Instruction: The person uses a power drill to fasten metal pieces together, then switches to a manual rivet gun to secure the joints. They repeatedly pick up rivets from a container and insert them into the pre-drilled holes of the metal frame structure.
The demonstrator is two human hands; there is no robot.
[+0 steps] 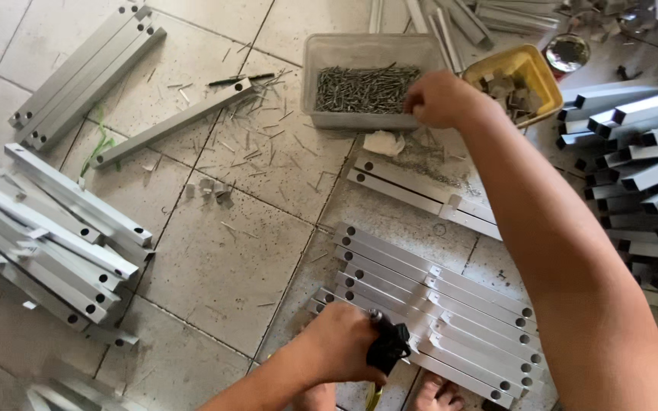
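My right hand (437, 99) reaches out over the edge of a clear plastic tub (321, 53) filled with grey screws (363, 89), its fingers closed at the pile; whether it holds a screw is hidden. My left hand (344, 342) grips a black power screwdriver (387, 346) low in the view, its tip resting at the near end of a row of several aluminium bars (436, 308) laid side by side, each with holes at its ends.
A yellow tub (544, 72) of small metal brackets stands beside the screw tub. Two more bars (413, 190) lie behind the row. Stacks of aluminium profiles (47, 228) lie left, others (641, 152) right. Loose screws litter the tiled floor (222, 259). Toes (436, 392) show at the bottom.
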